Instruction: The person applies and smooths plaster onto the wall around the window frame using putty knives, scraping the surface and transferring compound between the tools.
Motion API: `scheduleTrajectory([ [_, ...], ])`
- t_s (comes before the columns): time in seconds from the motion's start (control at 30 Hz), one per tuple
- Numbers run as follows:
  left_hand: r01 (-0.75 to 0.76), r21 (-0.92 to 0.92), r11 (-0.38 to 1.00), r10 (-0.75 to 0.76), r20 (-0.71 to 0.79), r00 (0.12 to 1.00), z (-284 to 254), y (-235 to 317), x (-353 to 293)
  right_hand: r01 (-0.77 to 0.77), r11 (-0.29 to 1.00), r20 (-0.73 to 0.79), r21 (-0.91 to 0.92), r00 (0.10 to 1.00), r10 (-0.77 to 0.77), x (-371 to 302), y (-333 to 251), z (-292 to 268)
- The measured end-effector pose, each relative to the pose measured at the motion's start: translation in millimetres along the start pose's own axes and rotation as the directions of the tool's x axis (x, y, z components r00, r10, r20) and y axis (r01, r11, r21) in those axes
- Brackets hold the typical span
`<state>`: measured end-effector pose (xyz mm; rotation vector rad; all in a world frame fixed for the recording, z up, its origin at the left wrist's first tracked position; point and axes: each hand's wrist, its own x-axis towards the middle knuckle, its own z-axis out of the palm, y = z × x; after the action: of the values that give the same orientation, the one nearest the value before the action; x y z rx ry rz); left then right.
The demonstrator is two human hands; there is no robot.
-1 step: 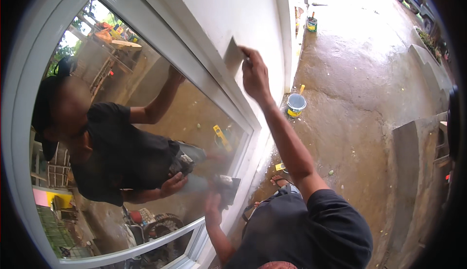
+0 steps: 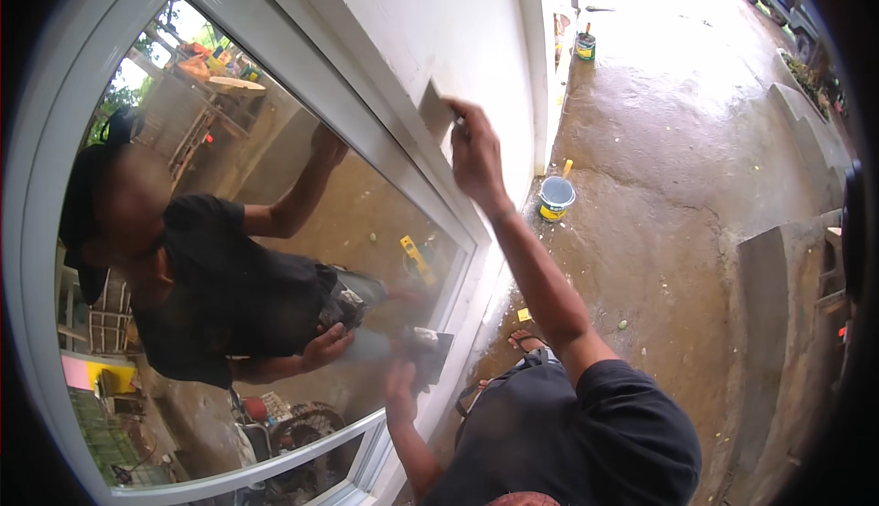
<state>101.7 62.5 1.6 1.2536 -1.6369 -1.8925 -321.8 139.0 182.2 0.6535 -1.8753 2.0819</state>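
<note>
My right hand (image 2: 477, 153) is raised and closed on a wide, flat putty knife (image 2: 436, 112). Its thin grey blade lies at the white wall (image 2: 426, 16), just beside the window frame (image 2: 339, 66). Lower down, my left hand (image 2: 400, 389) grips a second broad-bladed putty knife (image 2: 432, 359) close to the window's lower right corner. Pale, putty-like material sits on that blade. The handles of both tools are mostly hidden by my fingers. In the window glass (image 2: 366, 204) I see my arms and dark shirt reflected.
On the wet brown ground (image 2: 659, 176) by the wall stands an open bucket (image 2: 557, 195) with a yellow-handled tool. Farther off is a smaller can (image 2: 586, 46). Concrete steps (image 2: 778, 268) rise at the right, and a vehicle (image 2: 787, 7) stands at the far right.
My right hand and its putty knife have shifted slightly down and to the left along the wall. My left hand stays in nearly the same place.
</note>
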Motion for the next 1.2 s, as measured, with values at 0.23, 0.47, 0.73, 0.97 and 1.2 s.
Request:
scheduleTrajectory([
  [0.23, -0.071, 0.068, 0.995, 0.066, 0.078, 0.995, -5, 0, 25, -0.076, 0.997, -0.025, -0.010, 0.997, 0.076, 2, -9, -25],
  [0.47, 0.041, -0.117, 0.992, -0.023, 0.149, 0.989, 2, 18, 2, 0.019, 0.993, -0.061, -0.120, 0.998, -0.027, 71, 8, -5],
  [0.73, -0.011, -0.014, 1.000, 0.013, 0.109, 0.994, 1, 7, 33, 0.157, 0.987, 0.114, 0.034, 0.981, -0.160, -56, -67, -10],
  [0.97, -0.333, 0.186, 0.924, 0.292, 0.216, 0.931, 31, 26, 33, -0.599, 0.526, 0.216, 0.604, 0.758, 0.616, -161, 1, -90],
  [1.2, -0.478, 0.185, 0.859, 0.392, 0.366, 0.844, 98, 136, 10, -0.316, 0.790, 0.465, 0.526, 0.884, 0.045, -136, -56, -117],
])
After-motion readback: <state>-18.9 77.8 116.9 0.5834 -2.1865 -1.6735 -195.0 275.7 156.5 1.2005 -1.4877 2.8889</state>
